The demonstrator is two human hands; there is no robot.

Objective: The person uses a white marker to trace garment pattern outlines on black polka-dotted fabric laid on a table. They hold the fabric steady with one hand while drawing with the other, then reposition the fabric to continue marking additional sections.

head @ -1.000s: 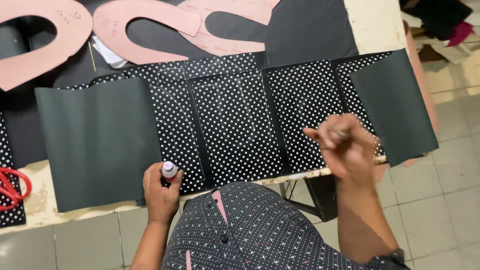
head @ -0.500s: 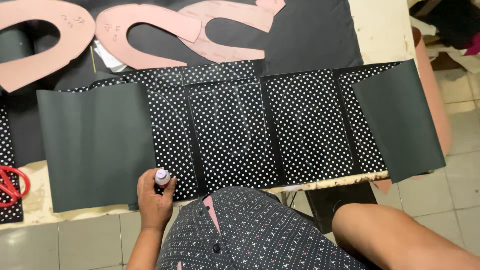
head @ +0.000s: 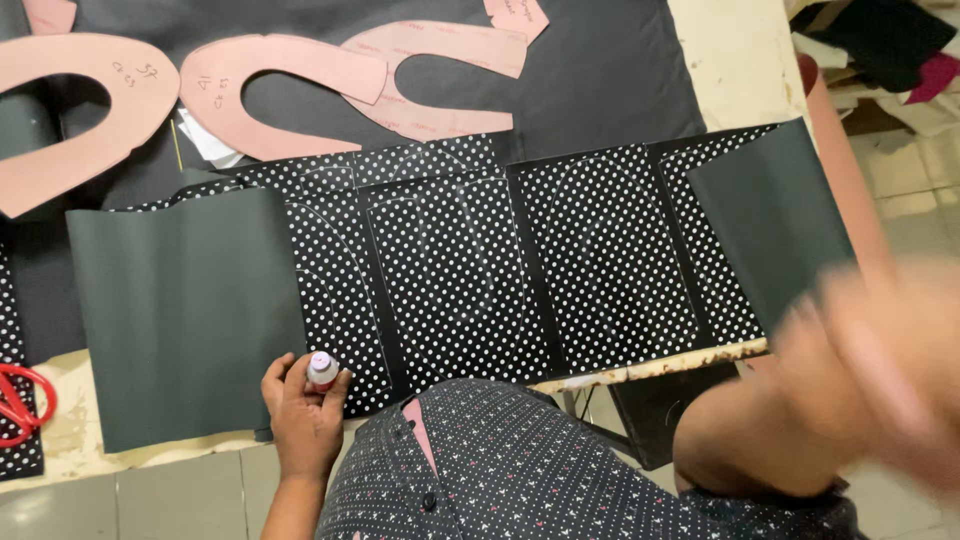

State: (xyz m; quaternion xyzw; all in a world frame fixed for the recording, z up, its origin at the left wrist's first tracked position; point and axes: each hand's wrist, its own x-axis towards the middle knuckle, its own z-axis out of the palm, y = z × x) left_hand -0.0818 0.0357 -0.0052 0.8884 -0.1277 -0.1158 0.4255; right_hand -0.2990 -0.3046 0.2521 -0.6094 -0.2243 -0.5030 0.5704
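My left hand (head: 302, 412) grips a small white bottle (head: 322, 369) with a pinkish cap, held upright at the near edge of the table. It rests against black fabric with white polka dots (head: 455, 265) spread across the table in several panels. A plain dark green flap (head: 185, 315) lies folded over at the left and another dark green flap (head: 770, 220) at the right. My right hand (head: 880, 370) is raised close to the camera at the right, heavily blurred; I cannot tell whether it holds anything.
Pink curved paper patterns (head: 285, 95) lie on dark cloth at the back of the table. Red-handled scissors (head: 20, 400) sit at the left edge. The worn table edge (head: 650, 365) runs along the front; tiled floor and a heap of fabric (head: 880, 50) lie to the right.
My right hand dropped out of view, then swung up close to the camera at the right. My left hand kept the bottle near the table's front edge.
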